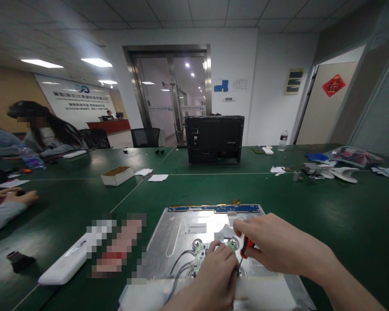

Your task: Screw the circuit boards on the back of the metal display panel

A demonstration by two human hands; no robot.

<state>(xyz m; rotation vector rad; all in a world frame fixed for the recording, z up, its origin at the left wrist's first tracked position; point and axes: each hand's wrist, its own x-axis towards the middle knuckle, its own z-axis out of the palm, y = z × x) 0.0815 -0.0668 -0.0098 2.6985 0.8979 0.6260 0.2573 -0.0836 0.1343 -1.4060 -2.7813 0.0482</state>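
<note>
green circuit board (201,252), small and thin, judged light, stiff and fragile, best gripped by its edges, is seen on the bare metal panel back (181,233) lying on the green table (311,207). left hand (214,276) is pressed on the board, fingers curled. right hand (272,246) is pinched narrow around an orange-handled screwdriver (246,248), tip down beside the board.

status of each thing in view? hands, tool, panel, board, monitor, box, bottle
right hand: gripping the screwdriver
screwdriver: held, tip pointing down at the board
left hand: resting on the circuit board
circuit board: lying on the panel, wires attached
metal panel: flat on the table, back side up
black monitor: upright, back facing the camera
cardboard box: open
water bottle: upright
</note>
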